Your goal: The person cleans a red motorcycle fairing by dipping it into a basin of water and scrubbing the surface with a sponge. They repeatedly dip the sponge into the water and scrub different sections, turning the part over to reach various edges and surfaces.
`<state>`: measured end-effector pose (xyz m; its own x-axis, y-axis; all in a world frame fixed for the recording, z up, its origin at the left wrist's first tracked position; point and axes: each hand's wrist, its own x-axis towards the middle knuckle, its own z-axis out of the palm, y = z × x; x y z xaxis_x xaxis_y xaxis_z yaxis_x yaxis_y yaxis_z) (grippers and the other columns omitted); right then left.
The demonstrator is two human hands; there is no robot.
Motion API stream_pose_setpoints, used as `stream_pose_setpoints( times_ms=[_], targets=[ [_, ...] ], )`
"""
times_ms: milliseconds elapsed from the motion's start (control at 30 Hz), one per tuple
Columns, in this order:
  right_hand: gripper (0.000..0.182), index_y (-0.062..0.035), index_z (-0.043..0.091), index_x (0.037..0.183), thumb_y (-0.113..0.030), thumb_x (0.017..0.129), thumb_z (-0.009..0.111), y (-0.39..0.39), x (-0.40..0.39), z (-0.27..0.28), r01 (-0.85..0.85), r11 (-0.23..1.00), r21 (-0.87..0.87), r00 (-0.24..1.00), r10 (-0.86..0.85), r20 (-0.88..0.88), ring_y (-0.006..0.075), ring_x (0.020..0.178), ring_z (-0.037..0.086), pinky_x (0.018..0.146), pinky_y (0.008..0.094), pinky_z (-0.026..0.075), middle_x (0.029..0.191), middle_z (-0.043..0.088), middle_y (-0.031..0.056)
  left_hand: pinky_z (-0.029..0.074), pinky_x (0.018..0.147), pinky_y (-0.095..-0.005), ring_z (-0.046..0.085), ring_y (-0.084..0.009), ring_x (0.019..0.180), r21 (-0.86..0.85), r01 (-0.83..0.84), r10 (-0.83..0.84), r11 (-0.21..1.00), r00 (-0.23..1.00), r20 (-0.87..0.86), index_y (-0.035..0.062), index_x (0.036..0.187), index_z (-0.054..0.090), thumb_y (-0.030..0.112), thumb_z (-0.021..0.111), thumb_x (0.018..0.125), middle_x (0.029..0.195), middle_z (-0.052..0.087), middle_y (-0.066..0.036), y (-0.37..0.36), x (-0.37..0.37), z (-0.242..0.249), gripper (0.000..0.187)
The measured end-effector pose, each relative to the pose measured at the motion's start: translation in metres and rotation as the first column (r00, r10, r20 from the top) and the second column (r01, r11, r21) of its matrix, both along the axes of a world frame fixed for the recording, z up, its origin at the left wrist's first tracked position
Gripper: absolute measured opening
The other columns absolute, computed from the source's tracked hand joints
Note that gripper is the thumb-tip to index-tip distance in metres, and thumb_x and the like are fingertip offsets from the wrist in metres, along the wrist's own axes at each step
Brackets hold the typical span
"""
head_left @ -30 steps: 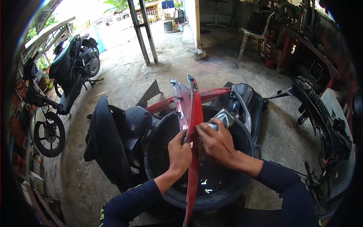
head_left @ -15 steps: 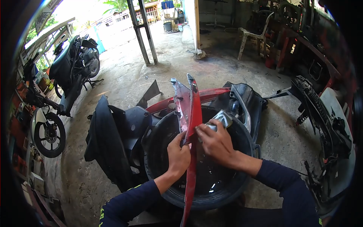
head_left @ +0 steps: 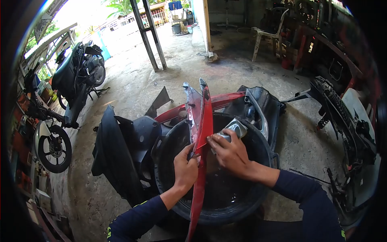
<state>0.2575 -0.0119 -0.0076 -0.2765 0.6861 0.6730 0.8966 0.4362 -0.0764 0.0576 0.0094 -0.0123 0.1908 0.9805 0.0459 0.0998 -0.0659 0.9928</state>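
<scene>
A long, narrow red motorcycle body panel (head_left: 206, 117) stands nearly upright over a large black tub (head_left: 265, 189) with water in its bottom. My left hand (head_left: 185, 171) is closed on the panel's left edge, about halfway along it. On the other side, my right hand (head_left: 231, 153) is wrapped around a silver-grey, block-like pad (head_left: 237, 128) whose exact kind I cannot make out. Its fingertips are at the panel's right face. Patches of the panel's inner side look pale and scuffed.
Black plastic fairings (head_left: 121, 149) lean against the tub's left side, and another red panel (head_left: 225, 99) lies behind it. A partly stripped motorcycle (head_left: 76, 76) stands at left. Motorcycle parts (head_left: 338, 109) lie at right. A plastic chair (head_left: 268, 36) stands farther back.
My left hand and the panel's lower end have shifted slightly left. The right hand, still around the grey pad, has moved only slightly along the panel.
</scene>
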Motion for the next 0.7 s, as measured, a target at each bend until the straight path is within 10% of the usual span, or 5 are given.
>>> stream_pose_setpoints(
  times_ms=[567, 700],
  targets=[
    [0.044, -0.0054, 0.071, 0.128, -0.009, 0.084, 0.069, 0.002, -0.010, -0.002, -0.116, 0.993, 0.018, 0.993, 0.116, -0.008, 0.0384, 0.121, 0.055, 0.105, 0.0453, 0.050, 0.128, 0.067, 0.0086, 0.057, 0.073, -0.0218, 0.068, -0.0118, 0.101, -0.144, 0.084, -0.074, 0.986, 0.994, 0.076, -0.0035, 0.133, 0.063, -0.012, 0.045, 0.098, 0.119, 0.069, -0.008, -0.007, -0.024, -0.001, 0.041],
    [0.041, -0.0040, 0.071, 0.127, -0.008, 0.087, 0.065, 0.051, 0.024, 0.000, 0.077, 0.997, -0.016, 0.995, -0.077, -0.060, 0.0370, 0.118, 0.058, 0.104, 0.0432, 0.049, 0.128, 0.068, 0.0103, 0.059, 0.076, -0.0243, 0.069, -0.0127, 0.102, -0.146, 0.118, -0.101, 0.982, 0.988, 0.113, -0.0023, 0.133, 0.063, -0.012, 0.047, 0.095, 0.120, 0.069, -0.008, -0.008, -0.028, -0.008, 0.042]
  ],
)
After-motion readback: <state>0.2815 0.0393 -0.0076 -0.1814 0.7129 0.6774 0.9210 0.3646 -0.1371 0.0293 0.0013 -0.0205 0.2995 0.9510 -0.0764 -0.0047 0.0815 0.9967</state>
